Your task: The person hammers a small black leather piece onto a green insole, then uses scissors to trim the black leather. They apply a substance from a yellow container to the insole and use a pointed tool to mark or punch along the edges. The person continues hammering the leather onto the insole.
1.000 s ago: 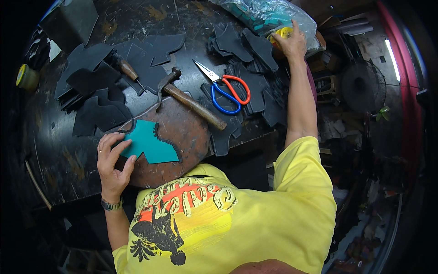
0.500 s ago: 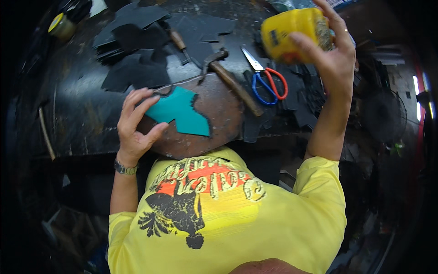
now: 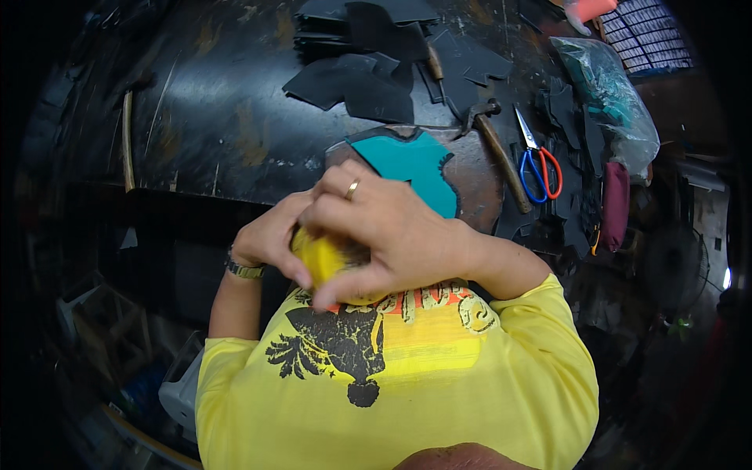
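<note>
Close in front of my chest, both hands are closed around a yellow jar (image 3: 319,257), mostly covered by fingers and slightly blurred. My left hand (image 3: 272,233) grips its left side. From above and the right, my right hand (image 3: 384,223) curls over its top, hiding whether a lid is there. Just beyond the hands lies a flat teal piece (image 3: 423,168) with a black, jagged edge, resting on a brown, rounded board (image 3: 478,188). A wooden-handled hammer (image 3: 505,160) lies on the board's right side, beside scissors (image 3: 540,164) with red and blue handles.
Stacked black sheet pieces (image 3: 376,90) lie at the far middle of the dark table (image 3: 227,102). A wooden-handled tool (image 3: 435,64) rests beside them. To the right are black scraps (image 3: 568,117), a clear plastic bag (image 3: 615,102) and a maroon pouch (image 3: 616,204). A thin stick (image 3: 128,141) lies left.
My right hand has brought the yellow jar from the far right to my chest. My left hand has left the teal piece and taken hold of the jar. The view has swung left.
</note>
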`<state>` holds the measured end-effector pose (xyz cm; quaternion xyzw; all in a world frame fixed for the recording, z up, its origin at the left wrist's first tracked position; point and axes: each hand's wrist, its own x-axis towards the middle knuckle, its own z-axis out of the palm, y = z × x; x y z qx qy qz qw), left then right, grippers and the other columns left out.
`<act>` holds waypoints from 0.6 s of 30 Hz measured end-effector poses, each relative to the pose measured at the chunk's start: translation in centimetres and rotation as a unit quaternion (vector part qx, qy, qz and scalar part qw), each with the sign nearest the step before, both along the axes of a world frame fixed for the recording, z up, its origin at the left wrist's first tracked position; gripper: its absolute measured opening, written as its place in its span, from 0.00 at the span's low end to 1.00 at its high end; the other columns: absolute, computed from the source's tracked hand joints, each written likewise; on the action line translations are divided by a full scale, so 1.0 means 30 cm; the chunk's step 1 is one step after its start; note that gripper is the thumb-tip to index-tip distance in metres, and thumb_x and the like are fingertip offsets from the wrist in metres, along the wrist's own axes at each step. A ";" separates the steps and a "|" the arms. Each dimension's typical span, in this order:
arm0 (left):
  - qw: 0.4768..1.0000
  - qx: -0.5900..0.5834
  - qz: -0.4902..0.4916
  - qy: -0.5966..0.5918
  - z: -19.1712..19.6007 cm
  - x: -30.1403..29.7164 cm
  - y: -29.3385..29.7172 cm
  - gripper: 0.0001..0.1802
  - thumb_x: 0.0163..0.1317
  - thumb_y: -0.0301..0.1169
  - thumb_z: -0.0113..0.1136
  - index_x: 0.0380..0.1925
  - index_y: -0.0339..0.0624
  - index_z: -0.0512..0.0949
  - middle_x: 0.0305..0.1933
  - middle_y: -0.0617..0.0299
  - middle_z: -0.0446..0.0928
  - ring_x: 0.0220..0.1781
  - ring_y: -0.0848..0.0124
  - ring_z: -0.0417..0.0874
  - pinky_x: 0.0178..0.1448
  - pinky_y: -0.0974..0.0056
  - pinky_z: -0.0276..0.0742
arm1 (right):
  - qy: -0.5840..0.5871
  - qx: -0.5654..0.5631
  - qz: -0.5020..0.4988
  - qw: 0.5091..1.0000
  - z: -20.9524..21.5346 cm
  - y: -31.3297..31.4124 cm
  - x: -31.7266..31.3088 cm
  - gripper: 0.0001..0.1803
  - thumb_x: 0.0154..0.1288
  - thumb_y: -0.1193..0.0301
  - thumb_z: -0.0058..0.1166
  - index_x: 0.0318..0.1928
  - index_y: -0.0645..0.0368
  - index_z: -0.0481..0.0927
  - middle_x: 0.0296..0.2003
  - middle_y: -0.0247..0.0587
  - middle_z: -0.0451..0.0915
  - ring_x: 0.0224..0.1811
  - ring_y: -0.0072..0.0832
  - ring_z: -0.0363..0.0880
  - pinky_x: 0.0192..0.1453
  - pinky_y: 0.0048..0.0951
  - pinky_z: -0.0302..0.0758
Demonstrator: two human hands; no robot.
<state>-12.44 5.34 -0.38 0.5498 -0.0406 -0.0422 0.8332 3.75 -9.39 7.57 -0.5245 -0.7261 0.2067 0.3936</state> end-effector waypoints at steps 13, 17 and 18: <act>0.969 0.162 -0.150 -0.108 0.025 0.176 -0.021 0.39 0.39 0.55 0.85 0.43 0.37 0.85 0.44 0.56 0.86 0.48 0.61 0.88 0.54 0.61 0.81 | 0.031 -0.069 -0.083 0.994 0.015 -0.064 0.000 0.15 0.57 0.69 0.68 0.24 0.59 0.73 0.23 0.43 0.73 0.28 0.42 0.76 0.32 0.39 0.72; 0.959 0.186 -0.171 -0.128 0.015 0.197 -0.040 0.35 0.41 0.55 0.84 0.39 0.37 0.85 0.41 0.55 0.87 0.47 0.61 0.89 0.51 0.62 0.81 | 0.047 -0.058 -0.072 0.995 0.001 -0.083 0.008 0.15 0.56 0.71 0.68 0.24 0.59 0.72 0.21 0.44 0.72 0.26 0.44 0.76 0.32 0.39 0.73; 0.960 0.181 -0.176 -0.123 0.015 0.202 -0.043 0.35 0.41 0.54 0.84 0.39 0.37 0.85 0.42 0.55 0.87 0.46 0.62 0.89 0.51 0.62 0.81 | 0.044 -0.062 -0.071 0.995 0.001 -0.088 0.012 0.15 0.56 0.71 0.68 0.24 0.59 0.72 0.21 0.43 0.73 0.25 0.44 0.77 0.31 0.39 0.73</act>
